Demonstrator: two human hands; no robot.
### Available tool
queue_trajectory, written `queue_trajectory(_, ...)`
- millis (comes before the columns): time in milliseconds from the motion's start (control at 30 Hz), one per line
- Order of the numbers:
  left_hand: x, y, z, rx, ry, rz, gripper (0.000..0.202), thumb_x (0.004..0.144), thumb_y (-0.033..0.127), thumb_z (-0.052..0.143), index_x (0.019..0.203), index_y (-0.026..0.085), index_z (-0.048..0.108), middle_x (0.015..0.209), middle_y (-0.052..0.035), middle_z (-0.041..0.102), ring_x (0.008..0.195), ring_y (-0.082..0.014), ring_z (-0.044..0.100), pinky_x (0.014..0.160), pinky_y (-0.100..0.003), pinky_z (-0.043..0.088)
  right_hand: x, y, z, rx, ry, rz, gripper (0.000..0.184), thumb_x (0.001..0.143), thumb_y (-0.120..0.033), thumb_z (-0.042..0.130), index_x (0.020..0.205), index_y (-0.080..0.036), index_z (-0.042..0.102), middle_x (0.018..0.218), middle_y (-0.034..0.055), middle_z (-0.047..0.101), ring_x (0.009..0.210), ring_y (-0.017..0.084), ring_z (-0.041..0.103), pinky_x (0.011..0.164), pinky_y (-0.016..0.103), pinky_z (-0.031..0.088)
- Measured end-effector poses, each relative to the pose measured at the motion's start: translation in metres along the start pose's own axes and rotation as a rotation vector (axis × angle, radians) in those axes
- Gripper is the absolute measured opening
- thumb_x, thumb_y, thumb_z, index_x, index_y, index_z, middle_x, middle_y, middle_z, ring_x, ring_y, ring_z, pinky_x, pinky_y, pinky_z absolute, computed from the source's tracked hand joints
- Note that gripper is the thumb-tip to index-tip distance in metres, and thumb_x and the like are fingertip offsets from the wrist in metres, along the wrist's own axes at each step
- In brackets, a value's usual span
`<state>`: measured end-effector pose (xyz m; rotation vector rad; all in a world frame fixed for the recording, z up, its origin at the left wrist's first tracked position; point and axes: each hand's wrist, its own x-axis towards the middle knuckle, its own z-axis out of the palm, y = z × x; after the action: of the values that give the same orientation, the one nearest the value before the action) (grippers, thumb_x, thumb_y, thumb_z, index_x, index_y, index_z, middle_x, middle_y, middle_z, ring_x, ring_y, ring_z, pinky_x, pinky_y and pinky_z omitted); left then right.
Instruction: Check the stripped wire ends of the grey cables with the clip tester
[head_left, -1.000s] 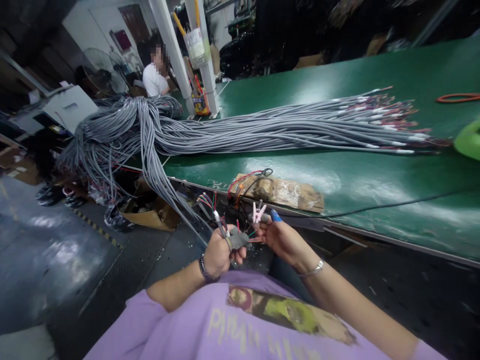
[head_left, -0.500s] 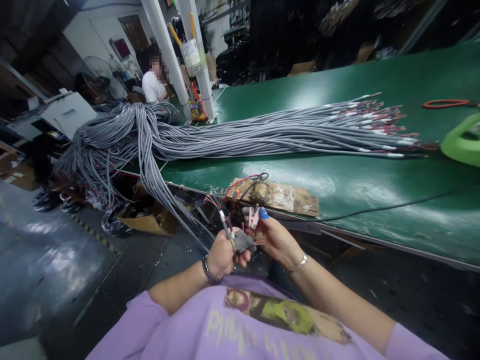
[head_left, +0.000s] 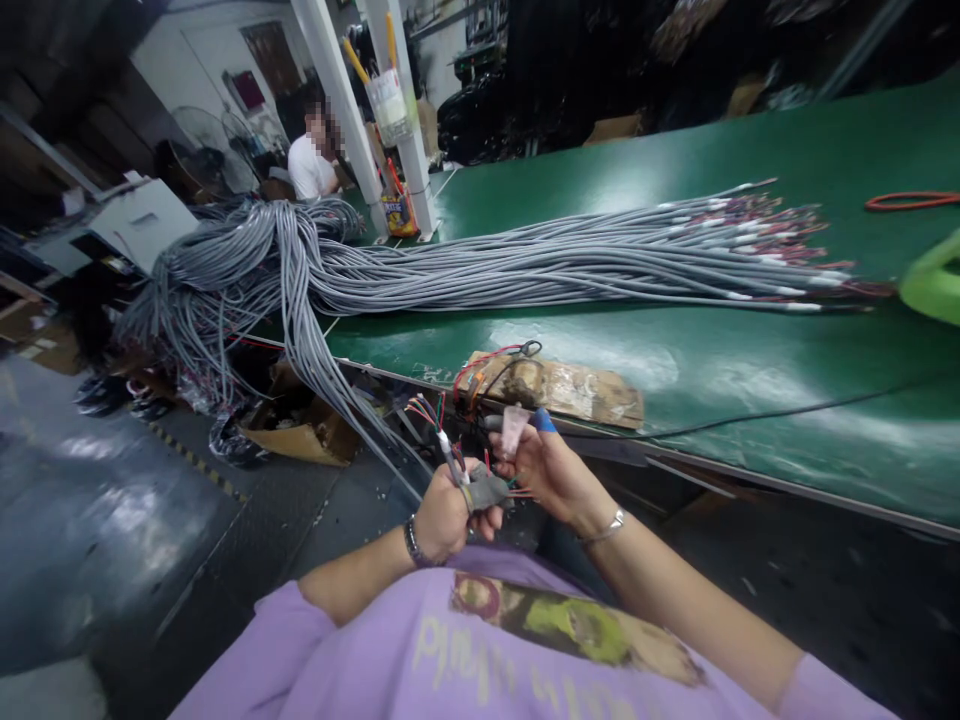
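My left hand [head_left: 444, 518] is closed around the end of a grey cable [head_left: 452, 457], with grey finger cots on thumb and forefinger. Thin coloured wires [head_left: 424, 409] fan out of the cable end above the fist. My right hand [head_left: 551, 468] sits just to the right of it, pinching a small pinkish connector [head_left: 513, 430]; a blue cot [head_left: 543, 421] covers its forefinger tip. Both hands hover below the near edge of the green table [head_left: 720, 380], above my lap.
A long bundle of grey cables [head_left: 525, 265] lies across the table and spills off its left end toward the floor. A taped brown block [head_left: 570, 388] with wires sits at the table edge. A person in white sits at the back left. A lime-green object [head_left: 934, 280] lies far right.
My hands have stayed close together. The pinkish connector in my right hand has turned; its spread prongs seen earlier no longer show. The camera view shifted slightly.
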<state>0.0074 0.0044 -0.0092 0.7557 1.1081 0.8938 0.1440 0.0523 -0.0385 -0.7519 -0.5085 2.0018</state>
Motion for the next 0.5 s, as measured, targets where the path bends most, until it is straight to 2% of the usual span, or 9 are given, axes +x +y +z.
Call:
queue_trajectory(200,-0.003,-0.005,0.001,0.0,0.037,0.09,0.049,0.053,0.056,0.079,0.056,0.017,0.05,0.042,0.0016,0.057,0.029,-0.007,0.044,0.03,-0.018,0.028,0.0,-0.004,0.002,-0.049,0.038,-0.035,0.038,0.062,-0.05,0.08,0.084,-0.021,0.072,0.076,0.0016,0.068,0.063,0.012,0.053,0.059,0.025,0.044)
queue_trajectory(333,0.0,-0.007,0.001,0.033,0.057,0.118,0.049,0.056,0.057,0.078,0.055,0.016,0.05,0.042,0.0007,0.057,0.029,-0.007,0.044,0.031,-0.018,0.028,-0.005,-0.002,0.002,-0.101,0.013,-0.044,0.04,0.064,-0.055,0.076,0.082,-0.019,0.07,0.07,0.001,0.064,0.057,0.011,0.05,0.055,0.025,0.042)
queue_trajectory(500,0.001,-0.01,-0.001,0.085,0.052,0.111,0.047,0.058,0.055,0.077,0.055,0.017,0.051,0.042,0.0006,0.056,0.031,-0.0072,0.045,0.032,-0.018,0.029,-0.018,-0.004,0.005,-0.312,-0.074,0.014,0.044,0.054,-0.052,0.083,0.072,-0.016,0.065,0.063,-0.0005,0.062,0.056,0.011,0.052,0.056,0.026,0.038)
